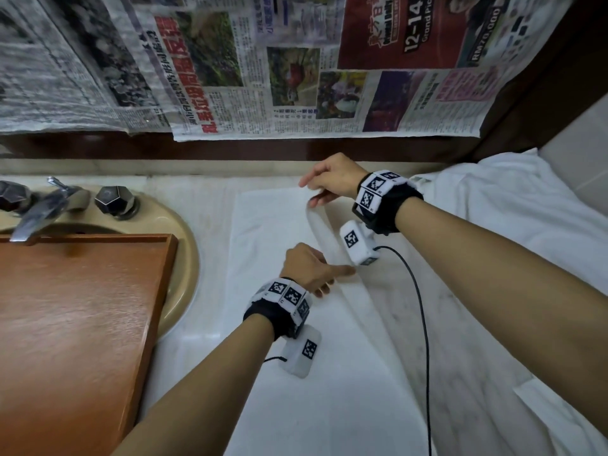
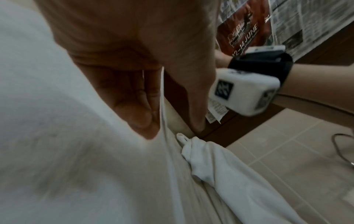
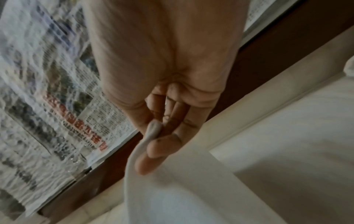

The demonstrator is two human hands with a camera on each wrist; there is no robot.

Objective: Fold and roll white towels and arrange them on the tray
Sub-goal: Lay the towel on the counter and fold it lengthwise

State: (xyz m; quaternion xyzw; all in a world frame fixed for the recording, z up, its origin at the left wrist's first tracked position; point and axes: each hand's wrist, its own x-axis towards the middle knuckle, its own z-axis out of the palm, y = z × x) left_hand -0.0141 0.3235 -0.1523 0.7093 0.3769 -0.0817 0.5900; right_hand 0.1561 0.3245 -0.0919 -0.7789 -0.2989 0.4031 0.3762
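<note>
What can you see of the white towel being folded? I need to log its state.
The white towel is plain, soft-looking cloth spread flat along the pale counter, right of the wooden tray. Its right edge is lifted into a fold: the right hand pinches the far end, the left hand pinches nearer.

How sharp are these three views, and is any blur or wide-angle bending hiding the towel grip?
Head view: dim, mostly sharp, edges bent; both hands lift the towel edge. Left wrist view: towel smeared, left hand pinch readable. Right wrist view: newspaper blurred, right hand pinching the corner visible.
</note>
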